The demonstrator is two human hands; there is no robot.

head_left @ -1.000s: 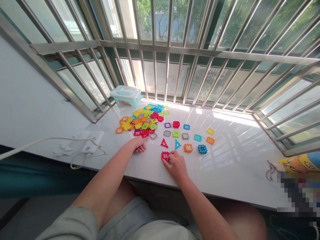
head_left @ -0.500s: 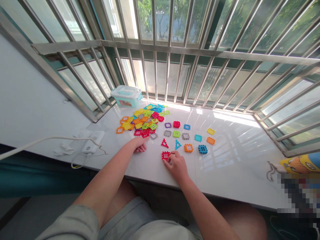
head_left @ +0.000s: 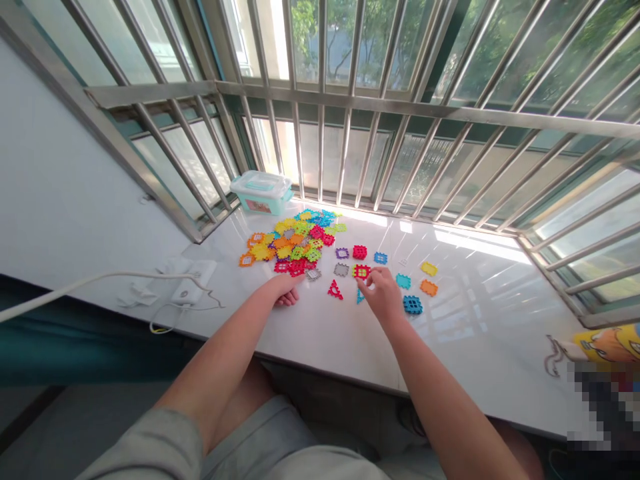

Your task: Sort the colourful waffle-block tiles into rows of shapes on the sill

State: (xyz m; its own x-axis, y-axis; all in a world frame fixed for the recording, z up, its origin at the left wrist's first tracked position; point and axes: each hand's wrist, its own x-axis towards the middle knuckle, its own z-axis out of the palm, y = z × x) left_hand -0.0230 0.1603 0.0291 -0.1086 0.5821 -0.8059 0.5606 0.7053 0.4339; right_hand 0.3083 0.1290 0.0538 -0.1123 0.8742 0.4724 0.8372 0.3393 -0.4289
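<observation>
My right hand (head_left: 383, 293) pinches a red square window tile (head_left: 362, 271) between thumb and fingers, over a lime-green square tile that it mostly covers. A blue triangle tile (head_left: 359, 296) shows partly under this hand. My left hand (head_left: 285, 291) rests on the table with loosely curled fingers and the thumb apart, holding nothing visible. Its thumb lies near a grey tile (head_left: 313, 275) and the red tiles (head_left: 297, 268) at the front of a mixed pile (head_left: 287, 240). A red triangle tile (head_left: 335, 290) lies between the hands.
Sorted square tiles lie in rows, among them a blue stack (head_left: 413, 305), a red stack (head_left: 359, 252) and an orange tile (head_left: 429, 288). A teal lidded box (head_left: 263, 195) stands behind the pile. At left are a power strip (head_left: 193, 283) and cable; metal bars (head_left: 345, 153) line the window.
My right hand has lifted the red square tile from the front of the table and carried it forward over the lime-green tile. My left hand stays beside the pile. The view has shifted slightly.
</observation>
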